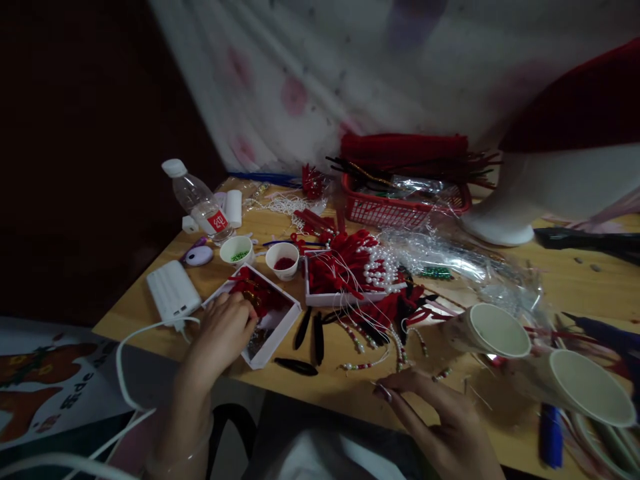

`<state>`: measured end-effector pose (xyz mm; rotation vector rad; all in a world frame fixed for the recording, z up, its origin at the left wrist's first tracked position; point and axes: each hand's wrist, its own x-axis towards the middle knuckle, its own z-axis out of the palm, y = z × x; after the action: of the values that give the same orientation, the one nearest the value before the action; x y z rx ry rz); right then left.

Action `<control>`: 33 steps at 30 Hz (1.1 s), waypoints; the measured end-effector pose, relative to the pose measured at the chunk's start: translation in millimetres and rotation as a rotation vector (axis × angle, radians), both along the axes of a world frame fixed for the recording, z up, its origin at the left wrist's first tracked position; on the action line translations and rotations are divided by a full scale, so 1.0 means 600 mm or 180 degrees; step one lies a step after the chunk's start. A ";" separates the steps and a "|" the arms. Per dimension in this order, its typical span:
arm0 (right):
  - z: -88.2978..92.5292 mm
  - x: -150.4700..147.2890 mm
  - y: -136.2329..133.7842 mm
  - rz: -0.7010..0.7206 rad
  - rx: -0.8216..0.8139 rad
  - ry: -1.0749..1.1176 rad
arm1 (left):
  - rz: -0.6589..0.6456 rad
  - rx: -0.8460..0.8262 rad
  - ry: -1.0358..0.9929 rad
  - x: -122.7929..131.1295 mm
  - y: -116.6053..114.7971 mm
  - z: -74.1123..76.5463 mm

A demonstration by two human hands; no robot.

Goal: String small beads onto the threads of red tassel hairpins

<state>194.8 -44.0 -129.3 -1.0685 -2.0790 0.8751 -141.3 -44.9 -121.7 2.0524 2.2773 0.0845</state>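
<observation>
My left hand [227,323] reaches into a white open box [275,337] that holds red fuzzy pieces [260,293] and some gold-coloured trim. Its fingers are curled together and their tips are hidden inside. Over the table's front edge, my right hand [435,417] pinches thumb and forefinger together; a tiny pale tip shows there, too small to name. Just beyond that hand lie beaded strings [367,365] in red, white and green. A second white box [325,300] is heaped with red pieces and white pearl-like beads [383,267].
Paper cups with green beads [237,255] and red beads [285,263] stand behind the boxes. A water bottle [200,200], a power bank [173,293] with a white cable, black leaf-like pieces [319,339], a red basket [385,212] and two cups [500,331] at right surround them.
</observation>
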 end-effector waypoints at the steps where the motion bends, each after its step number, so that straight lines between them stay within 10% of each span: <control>1: 0.000 0.001 -0.001 -0.0056 0.0043 0.0031 | 0.0000 0.0122 -0.0038 0.000 -0.001 0.000; 10: 0.006 0.000 0.000 -0.0111 0.0204 0.0485 | 0.0581 0.0644 -0.2587 0.078 -0.034 0.046; 18: 0.021 -0.017 -0.016 -0.0261 0.0405 0.1334 | 0.0390 -0.0570 -0.5533 0.225 -0.012 0.032; 33: 0.023 -0.016 -0.027 -0.0269 0.0228 0.1443 | 0.0332 -0.0969 -0.5275 0.280 -0.011 0.011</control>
<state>185.4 -60.3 -115.6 -0.8222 -1.6632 0.8973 27.0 -51.7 -115.2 0.8714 1.1326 0.9300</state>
